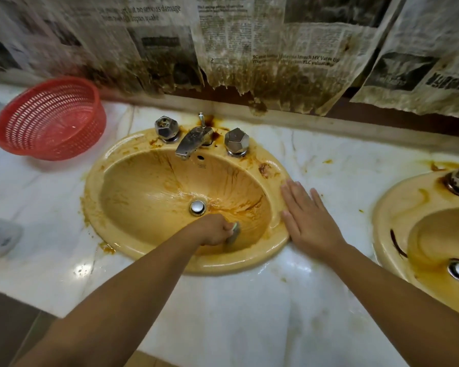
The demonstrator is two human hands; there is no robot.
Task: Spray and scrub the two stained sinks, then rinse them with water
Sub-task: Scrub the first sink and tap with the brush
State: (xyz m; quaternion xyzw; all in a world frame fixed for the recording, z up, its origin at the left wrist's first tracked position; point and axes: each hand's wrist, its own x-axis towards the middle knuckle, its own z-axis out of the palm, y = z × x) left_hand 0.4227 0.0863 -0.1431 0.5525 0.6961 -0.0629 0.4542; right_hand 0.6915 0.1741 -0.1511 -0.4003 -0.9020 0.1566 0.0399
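Stains covered the yellow sink [143,181] in front of us, orange and brown, all over the bowl and the rim. Our left hand [215,233] was down in the near side of the bowl, just near of the shiny drain [197,207]. Its fingers were curled tight around a small grey scrubber [235,231], which looked blurry. The scrubber was pressed on the wet wall of the bowl.

Our right hand [309,218] lay flat on the white counter [249,313]. Its fingers were straight and it held nothing. Its thumb side touched the right rim of the sink. Our two hands were apart, with that rim between them.

At the far side of the sink stood a metal tap [194,140] with a knob on its left [167,127] and a knob on its right [237,141]. A second sink [408,207], also stained, showed only partly at the right edge, well apart from the first.

A red basket [51,117] sat on the counter at the far left. Old newspaper [276,49] hung on the far wall, brown and torn along the bottom.
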